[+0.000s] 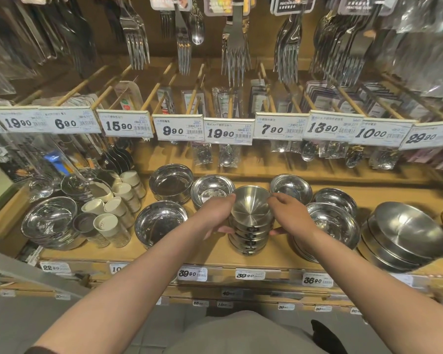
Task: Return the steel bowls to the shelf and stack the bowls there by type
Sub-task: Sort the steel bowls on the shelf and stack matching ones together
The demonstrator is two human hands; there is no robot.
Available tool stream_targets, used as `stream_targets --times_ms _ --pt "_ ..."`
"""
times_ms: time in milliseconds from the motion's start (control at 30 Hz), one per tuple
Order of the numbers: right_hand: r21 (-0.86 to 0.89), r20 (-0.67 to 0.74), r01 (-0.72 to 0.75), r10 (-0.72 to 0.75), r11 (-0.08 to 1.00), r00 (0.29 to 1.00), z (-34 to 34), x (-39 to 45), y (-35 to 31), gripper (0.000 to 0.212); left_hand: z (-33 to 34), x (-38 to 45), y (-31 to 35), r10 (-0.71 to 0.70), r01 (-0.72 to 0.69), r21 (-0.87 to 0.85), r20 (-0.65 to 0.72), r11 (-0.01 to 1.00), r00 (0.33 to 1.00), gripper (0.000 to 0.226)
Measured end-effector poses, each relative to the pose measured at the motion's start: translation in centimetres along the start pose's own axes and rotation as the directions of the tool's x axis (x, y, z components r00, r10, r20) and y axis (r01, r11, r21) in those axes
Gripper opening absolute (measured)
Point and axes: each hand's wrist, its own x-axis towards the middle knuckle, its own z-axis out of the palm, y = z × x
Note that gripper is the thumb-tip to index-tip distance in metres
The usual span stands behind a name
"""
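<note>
The left hand point(212, 218) and right hand point(290, 215) grasp a stack of small steel bowls point(251, 226) between their fingers (thumbs low, fingertips at the top rim). The stack stands on the wooden shelf point(215, 254). Beyond the fingertips sit two shallow steel dishes point(211, 190).

Middle: my stack of bowls point(251, 226) on the shelf point(215, 254), between my hands.
Left: cups point(118, 200), near.
Right: big bowls point(404, 238).
Far: forks point(235, 47) hang.
</note>
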Motion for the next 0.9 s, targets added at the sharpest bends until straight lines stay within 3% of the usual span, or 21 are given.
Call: stream_targets --times_ms 167,433,567,667,800,900 --pt "-0.105 -0.042 0.083 -0.088 0.991 0.995 0.1 0.1 0.0 0.033 0.2 0.5 0.2 0.005 -0.002 0.052 -0.066 0.999 0.998 0.060" --pt "-0.081 -0.036 0.077 -0.080 0.994 0.996 -0.1 0.5 0.3 0.033 0.1 0.4 0.4 0.030 -0.027 0.069 -0.035 0.997 0.999 0.057" --pt "0.016 0.016 -0.012 0.011 1.000 1.000 -0.5 0.0 0.5 0.035 -0.3 -0.6 0.1 0.039 -0.038 0.079 -0.011 0.996 0.999 0.047" --pt "0.116 0.117 -0.139 0.125 0.984 0.985 -0.6 -0.5 1.0 0.042 -0.6 -0.6 -0.9 0.011 -0.010 -0.005 0.040 1.000 0.999 0.056" --pt "0.242 0.191 -0.169 0.124 0.955 0.974 0.2 -0.7 2.0 0.048 -0.3 -0.2 -2.0 -0.007 0.016 -0.095 0.091 0.995 0.996 0.067" --pt "0.312 0.214 -0.169 0.104 0.935 0.971 0.7 -0.9 2.2 0.035 -0.2 0.0 -1.9 0.001 0.014 -0.137 0.115 0.991 0.993 0.062"
